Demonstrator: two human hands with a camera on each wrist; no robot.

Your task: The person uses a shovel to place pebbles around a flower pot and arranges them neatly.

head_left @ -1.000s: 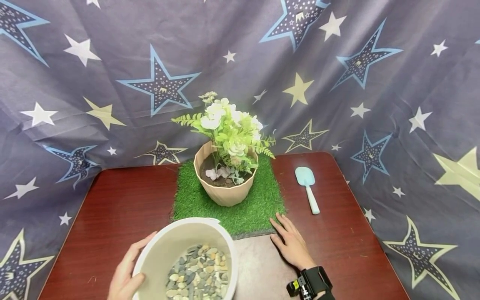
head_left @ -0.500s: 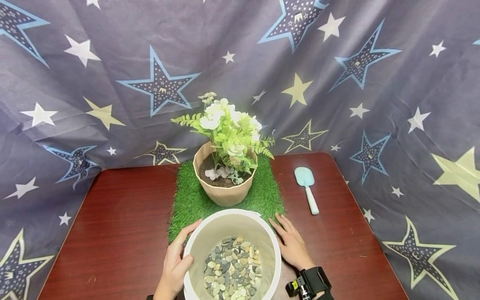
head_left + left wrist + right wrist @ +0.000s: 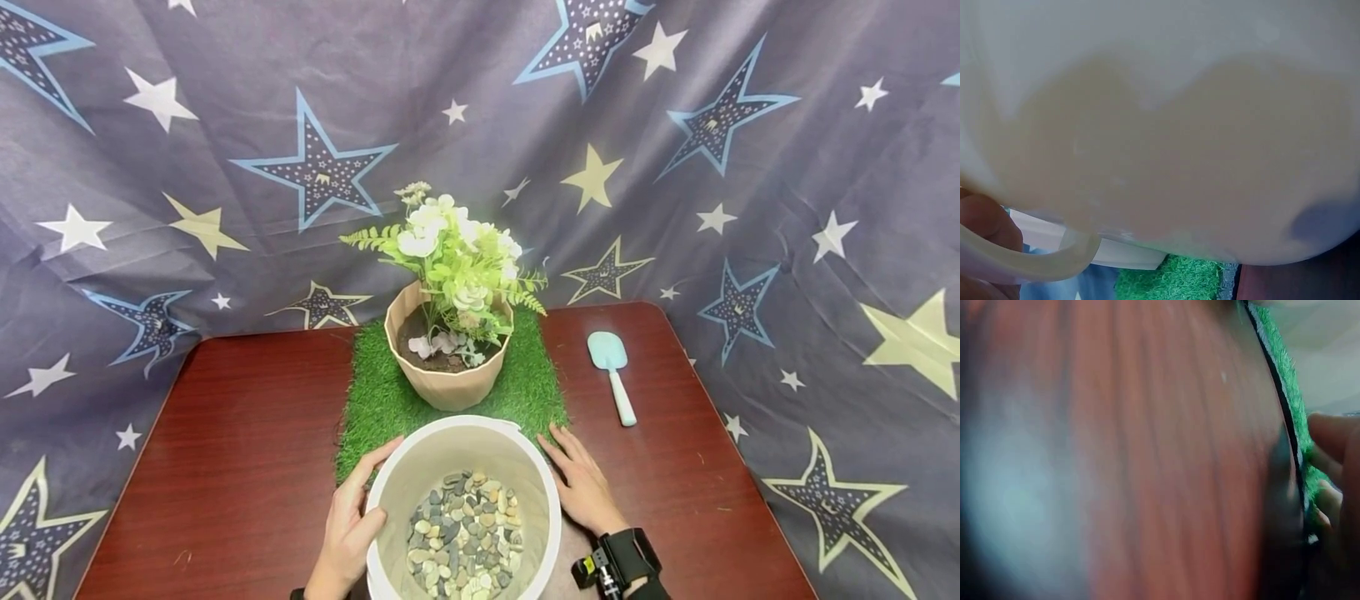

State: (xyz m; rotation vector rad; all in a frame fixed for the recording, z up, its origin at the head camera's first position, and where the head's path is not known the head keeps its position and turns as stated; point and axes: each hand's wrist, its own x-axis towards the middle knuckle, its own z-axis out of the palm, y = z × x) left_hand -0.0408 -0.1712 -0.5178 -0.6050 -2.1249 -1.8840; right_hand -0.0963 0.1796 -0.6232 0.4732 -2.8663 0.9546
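Starry cloth (image 3: 450, 50) backs a red table (image 3: 247, 442). At six o'clock is a bucket (image 3: 467, 446) of stones (image 3: 463, 533), gripped at its nine by the left hand (image 3: 348, 517); the right hand (image 3: 588, 490) rests straight-fingered at three. One-sided lifting could tip the bucket, spilling stones toward the pot (image 3: 447, 387) at twelve.

White bucket (image 3: 465, 444), grey and tan pebbles (image 3: 467, 533), peach pot (image 3: 448, 387), green mat (image 3: 528, 375), aqua scoop (image 3: 609, 357), maroon table (image 3: 247, 433), star-patterned purple-grey curtain (image 3: 480, 58)
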